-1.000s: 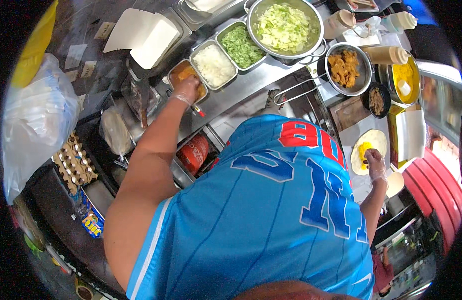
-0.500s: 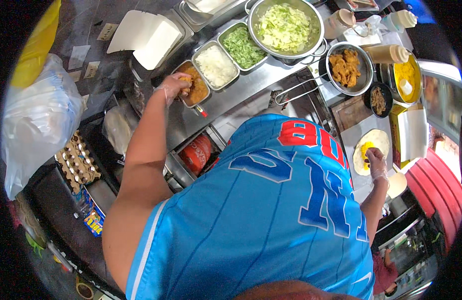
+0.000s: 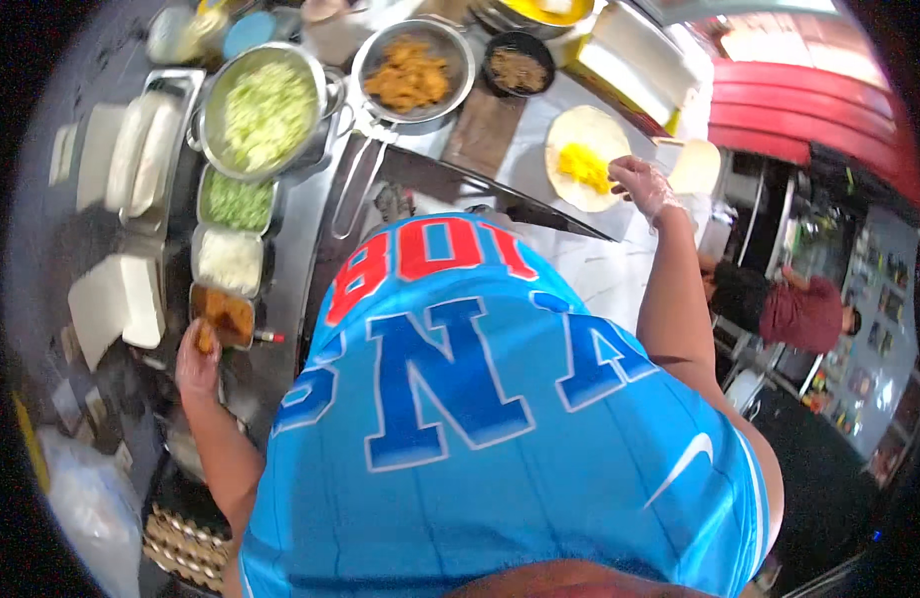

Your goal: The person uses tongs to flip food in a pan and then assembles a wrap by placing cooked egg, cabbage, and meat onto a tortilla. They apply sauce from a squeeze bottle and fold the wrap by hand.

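Note:
My left hand (image 3: pixel 198 361), in a clear plastic glove, is closed around some orange-brown food (image 3: pixel 206 342). It is at the near left corner of a small metal pan (image 3: pixel 252 323) of similar orange-brown food. My gloved right hand (image 3: pixel 641 187) is at the right edge of a round flatbread (image 3: pixel 575 132). Its fingers are bent together beside the shredded yellow filling (image 3: pixel 583 169) on the bread; whatever they may pinch is hidden. The bread lies flat on the white worktop.
Pans of chopped white food (image 3: pixel 229 260) and shredded green vegetable (image 3: pixel 237 199) adjoin the left pan. Beyond stand a pot of chopped cabbage (image 3: pixel 268 110), a strainer of fried pieces (image 3: pixel 408 75) and a black bowl (image 3: pixel 520 68). A person (image 3: pixel 800 314) is at right.
My view has turned toward the right. My left hand has lifted out of the orange-brown pan with food in it. My right hand has shifted from over the yellow filling to its right side.

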A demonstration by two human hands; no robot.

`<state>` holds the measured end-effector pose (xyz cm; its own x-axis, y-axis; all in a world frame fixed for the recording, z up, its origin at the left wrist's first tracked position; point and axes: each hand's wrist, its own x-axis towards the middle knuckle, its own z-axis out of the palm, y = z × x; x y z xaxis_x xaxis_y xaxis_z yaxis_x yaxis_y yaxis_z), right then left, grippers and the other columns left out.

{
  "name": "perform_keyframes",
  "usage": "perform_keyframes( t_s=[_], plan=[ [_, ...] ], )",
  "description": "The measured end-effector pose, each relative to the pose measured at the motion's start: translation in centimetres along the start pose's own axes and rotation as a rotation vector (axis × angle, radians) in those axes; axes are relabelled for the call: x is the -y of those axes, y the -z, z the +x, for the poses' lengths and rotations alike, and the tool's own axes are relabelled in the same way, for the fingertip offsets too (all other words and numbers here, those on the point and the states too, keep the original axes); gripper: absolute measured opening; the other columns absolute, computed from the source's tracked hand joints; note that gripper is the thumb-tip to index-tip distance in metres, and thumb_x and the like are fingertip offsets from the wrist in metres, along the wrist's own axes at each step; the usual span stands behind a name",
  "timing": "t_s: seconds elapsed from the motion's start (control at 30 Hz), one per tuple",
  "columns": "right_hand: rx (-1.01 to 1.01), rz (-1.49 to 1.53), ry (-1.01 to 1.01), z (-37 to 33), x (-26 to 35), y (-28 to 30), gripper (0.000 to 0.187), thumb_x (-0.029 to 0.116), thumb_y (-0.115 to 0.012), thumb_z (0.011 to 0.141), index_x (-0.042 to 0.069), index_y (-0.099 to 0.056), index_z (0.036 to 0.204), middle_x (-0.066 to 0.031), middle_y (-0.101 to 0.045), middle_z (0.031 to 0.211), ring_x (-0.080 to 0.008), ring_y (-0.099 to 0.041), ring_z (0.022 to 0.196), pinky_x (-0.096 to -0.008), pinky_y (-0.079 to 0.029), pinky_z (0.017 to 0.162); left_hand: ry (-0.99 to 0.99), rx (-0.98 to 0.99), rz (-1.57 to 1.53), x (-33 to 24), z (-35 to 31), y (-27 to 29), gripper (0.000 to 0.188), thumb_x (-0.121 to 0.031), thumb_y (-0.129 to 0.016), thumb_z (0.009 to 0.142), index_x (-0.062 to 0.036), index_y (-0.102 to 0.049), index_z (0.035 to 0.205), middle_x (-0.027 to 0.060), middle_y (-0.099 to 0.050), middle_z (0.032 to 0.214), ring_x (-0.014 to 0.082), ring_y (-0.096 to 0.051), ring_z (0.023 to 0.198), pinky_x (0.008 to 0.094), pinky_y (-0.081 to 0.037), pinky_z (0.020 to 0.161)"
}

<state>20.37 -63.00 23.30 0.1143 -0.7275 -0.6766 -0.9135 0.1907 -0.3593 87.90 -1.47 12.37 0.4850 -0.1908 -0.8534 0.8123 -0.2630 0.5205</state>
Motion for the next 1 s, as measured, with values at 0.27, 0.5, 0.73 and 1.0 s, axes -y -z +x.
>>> perform_keyframes(
  t_s=[0.27, 0.5, 0.73, 1.0],
  plan=[
    [-0.111, 0.275, -0.095, -0.7, -9.9, 3.8, 0.045, 0.040, -0.067, 0.103, 0.006, -0.071, 0.132, -0.0081, -0.078, 0.114, -0.0191, -0.076, 0.099, -0.0363, -0.058, 0.089, -0.130, 0.264, 0.557, -5.6, -11.2, -19.8, 0.024, -0.025, -0.078, 0.100, -0.0070, -0.069, 0.114, 0.0006, -0.066, 0.095, 0.0122, -0.062, 0.076, 0.0280, -0.051, 0.069],
    [-0.044, 0.262, 0.055, -1.2, -11.9, 2.8, 0.042, 0.038, -0.067, 0.103, 0.003, -0.075, 0.126, -0.0089, -0.079, 0.111, -0.0174, -0.075, 0.100, -0.0350, -0.058, 0.095, -0.400, 0.732, 1.278, 1.7, -15.0, -51.1, 0.036, -0.038, -0.079, 0.096, -0.0068, -0.075, 0.113, -0.0010, -0.068, 0.093, 0.0097, -0.062, 0.082, 0.0289, -0.051, 0.075],
    [-0.015, 0.236, 0.226, 2.5, -16.9, 0.9, 0.048, 0.040, -0.068, 0.097, 0.006, -0.072, 0.130, -0.0164, -0.078, 0.115, -0.0287, -0.076, 0.107, -0.0394, -0.057, 0.101, -0.824, 1.238, 1.801, 22.7, -15.6, -76.0, 0.042, -0.031, -0.076, 0.092, -0.0110, -0.076, 0.129, 0.0193, -0.076, 0.123, 0.0316, -0.075, 0.111, 0.0412, -0.057, 0.101],
    [-0.287, 0.235, 0.820, 5.6, -17.0, -0.7, 0.059, 0.016, -0.080, 0.087, 0.013, -0.065, 0.144, -0.0173, -0.063, 0.138, -0.0376, -0.065, 0.128, -0.0463, -0.056, 0.107, -0.285, 1.252, 1.808, 30.8, -15.0, -82.6, 0.047, -0.014, -0.078, 0.083, -0.0097, -0.074, 0.130, 0.0061, -0.078, 0.105, 0.0147, -0.072, 0.089, 0.0316, -0.059, 0.083]
  ],
)
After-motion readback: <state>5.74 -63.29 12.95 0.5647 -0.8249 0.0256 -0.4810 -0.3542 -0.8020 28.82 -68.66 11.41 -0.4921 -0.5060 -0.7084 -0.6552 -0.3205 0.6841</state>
